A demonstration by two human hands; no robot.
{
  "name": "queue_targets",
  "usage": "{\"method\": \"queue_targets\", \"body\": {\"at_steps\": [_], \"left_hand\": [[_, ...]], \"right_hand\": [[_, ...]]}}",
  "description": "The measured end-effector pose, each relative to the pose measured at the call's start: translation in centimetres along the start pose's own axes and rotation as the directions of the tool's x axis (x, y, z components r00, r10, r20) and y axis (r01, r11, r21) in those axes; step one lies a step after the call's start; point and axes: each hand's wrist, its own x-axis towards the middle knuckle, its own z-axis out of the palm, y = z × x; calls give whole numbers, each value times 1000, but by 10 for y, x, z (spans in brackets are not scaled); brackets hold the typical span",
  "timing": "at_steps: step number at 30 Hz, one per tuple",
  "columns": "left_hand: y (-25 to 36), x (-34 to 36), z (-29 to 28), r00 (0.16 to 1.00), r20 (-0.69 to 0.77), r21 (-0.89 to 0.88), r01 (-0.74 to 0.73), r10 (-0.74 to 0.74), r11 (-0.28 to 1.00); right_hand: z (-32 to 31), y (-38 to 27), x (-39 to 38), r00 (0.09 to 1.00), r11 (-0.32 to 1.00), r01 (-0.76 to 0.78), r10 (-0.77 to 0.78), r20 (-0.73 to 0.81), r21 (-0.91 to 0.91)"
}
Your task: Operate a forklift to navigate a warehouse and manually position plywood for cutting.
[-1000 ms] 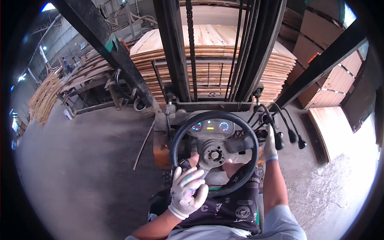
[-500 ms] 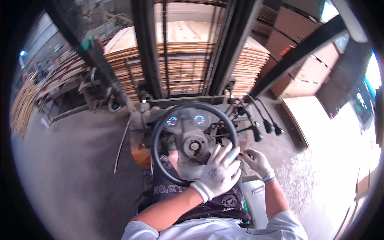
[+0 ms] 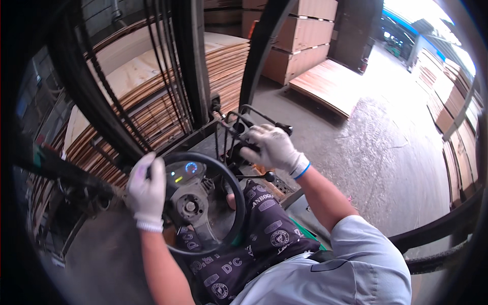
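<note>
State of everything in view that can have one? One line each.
left hand: gloved, fingers curled at wheel's upper-left rim; grip unclear
right hand: gloved, fingers bent over levers; grip unclear
wheel: hub uncovered
dash: lit
sheet stack: piled flat, partly hidden behind mast
brown blocks: stacked
pale board: lying flat, low by the blocks

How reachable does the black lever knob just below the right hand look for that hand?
Probably yes: the black lever knob shows uncovered below the right hand, and nothing visible blocks the way, though depth is hard to judge.
</note>
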Motion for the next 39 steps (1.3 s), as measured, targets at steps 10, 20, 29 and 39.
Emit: {"method": "queue_targets", "body": {"at_steps": [10, 20, 29, 39], "left_hand": [[25, -119, -52, 948, -195, 96, 275, -253, 957], [74, -193, -22, 994, 108, 375, -41, 1, 926], [102, -164, 48, 921, 329, 0, -221, 209, 975], [103, -72, 85, 935, 198, -42, -293, 295, 955]], "right_hand": [[5, 3, 14, 995, 1000, 21, -19, -101, 15], [11, -8, 12, 975, 999, -31, 27, -220, -12], [11, -24, 12, 967, 986, -164, 153, -204, -40], [-13, -73, -2, 963, 980, -186, 168, -210, -65]]}}
